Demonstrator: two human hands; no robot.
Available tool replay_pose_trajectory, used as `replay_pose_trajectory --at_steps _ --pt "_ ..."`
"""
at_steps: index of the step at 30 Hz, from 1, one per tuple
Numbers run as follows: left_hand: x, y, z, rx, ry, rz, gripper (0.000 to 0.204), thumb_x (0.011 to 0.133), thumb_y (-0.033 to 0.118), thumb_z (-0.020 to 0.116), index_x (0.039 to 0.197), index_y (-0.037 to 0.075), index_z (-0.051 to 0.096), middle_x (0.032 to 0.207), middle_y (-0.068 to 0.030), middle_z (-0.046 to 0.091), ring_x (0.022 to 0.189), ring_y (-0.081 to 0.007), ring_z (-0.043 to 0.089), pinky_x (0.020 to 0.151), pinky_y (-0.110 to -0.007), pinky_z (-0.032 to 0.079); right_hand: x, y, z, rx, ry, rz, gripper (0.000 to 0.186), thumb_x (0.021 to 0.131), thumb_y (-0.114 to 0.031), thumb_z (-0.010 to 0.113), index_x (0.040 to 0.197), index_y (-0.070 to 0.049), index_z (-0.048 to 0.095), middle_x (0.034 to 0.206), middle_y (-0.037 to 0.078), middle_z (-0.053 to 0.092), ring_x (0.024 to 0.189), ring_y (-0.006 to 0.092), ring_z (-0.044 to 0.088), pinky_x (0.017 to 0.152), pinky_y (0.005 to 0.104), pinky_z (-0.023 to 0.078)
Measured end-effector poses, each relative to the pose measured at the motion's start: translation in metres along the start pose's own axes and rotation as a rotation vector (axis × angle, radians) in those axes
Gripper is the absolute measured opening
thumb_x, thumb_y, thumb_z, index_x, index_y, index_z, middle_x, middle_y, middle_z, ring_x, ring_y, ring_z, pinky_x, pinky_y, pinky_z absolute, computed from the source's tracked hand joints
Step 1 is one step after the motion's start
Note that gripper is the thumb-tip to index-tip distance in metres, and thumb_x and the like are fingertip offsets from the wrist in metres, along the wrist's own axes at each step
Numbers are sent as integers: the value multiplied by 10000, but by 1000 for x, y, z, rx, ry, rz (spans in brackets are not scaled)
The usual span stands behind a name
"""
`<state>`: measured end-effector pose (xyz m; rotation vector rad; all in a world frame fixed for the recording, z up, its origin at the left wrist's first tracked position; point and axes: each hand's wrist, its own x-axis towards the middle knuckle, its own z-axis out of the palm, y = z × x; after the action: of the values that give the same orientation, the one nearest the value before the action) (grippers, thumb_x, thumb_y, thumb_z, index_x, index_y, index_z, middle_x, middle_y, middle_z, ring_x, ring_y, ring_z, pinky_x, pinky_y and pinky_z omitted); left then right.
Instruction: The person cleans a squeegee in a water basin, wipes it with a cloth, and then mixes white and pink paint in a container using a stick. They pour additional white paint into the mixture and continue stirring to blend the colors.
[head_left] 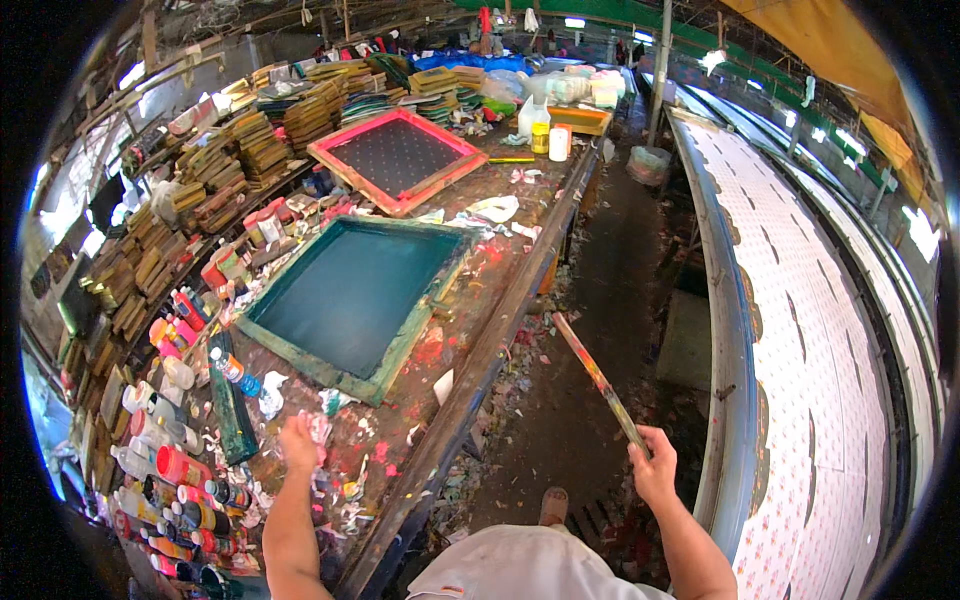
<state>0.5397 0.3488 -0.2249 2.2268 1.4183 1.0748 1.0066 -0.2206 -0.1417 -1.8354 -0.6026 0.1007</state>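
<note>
My right hand (655, 462) grips the near end of a long, narrow, paint-stained wooden bar (597, 374), streaked red, yellow and green. The bar slants up and away to the left over the floor between two tables. At the near part of the left table, my left hand (299, 443) has its fingers closed by a crumpled pinkish-white scrap (319, 429); it seems to be held. Beyond that hand lies a green-stained screen frame (345, 300) with dark teal mesh. Farther back rests a pink-edged screen frame (400, 160) with dark, dotted mesh.
Paint bottles and jars (182, 465) crowd the table's left side near a dark green bar (232, 400) and a blue-labelled bottle (234, 372). Stacked wooden frames (310, 108) line the back left. On the right runs a long table with pink-patterned white fabric (800, 330). Scraps litter the floor.
</note>
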Motion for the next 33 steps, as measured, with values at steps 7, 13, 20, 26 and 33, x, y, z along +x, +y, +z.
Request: replay_pose_trajectory --at_steps 7,13,20,26,33 --pt "30 72 -18 -155 269 -201 625 1189 393 544 737 -38 566 612 -82 466 627 -159 449 604 -474 364 178 26 -19 114 -117 -76 245 1039 -28 703 1280 10 679 865 -10 649 723 65 566 654 272 478" --pt "84 208 21 -113 277 -69 575 1168 326 613 695 50 438 642 29 391 641 -105 343 571 -392 264 284 25 -50 239 -131 174 257 1028 -39 743 1272 28 700 842 -22 656 691 57 552 619 269 447" --pt "194 370 140 -332 137 65 523 1162 295 651 703 118 477 684 77 427 660 -53 350 578 -324 274 373 60 -38 335 -92 431 253 1044 -142 780 1241 11 741 738 -27 591 492 79 475 478 274 405" --pt "290 496 305 -1251 35 -262 354 1166 327 642 1119 10 792 1026 -48 787 896 -146 735 816 -318 586 494 55 46 651 -368 418 382 1174 -296 591 1396 0 685 902 44 711 702 154 675 572 323 538" --pt "388 586 550 -1814 -319 -805 514 1055 478 662 1321 41 712 1259 -220 776 1086 -430 770 983 -623 639 655 19 173 810 -430 371 401 1180 -370 581 1449 -88 674 1196 72 745 915 164 751 629 326 591"
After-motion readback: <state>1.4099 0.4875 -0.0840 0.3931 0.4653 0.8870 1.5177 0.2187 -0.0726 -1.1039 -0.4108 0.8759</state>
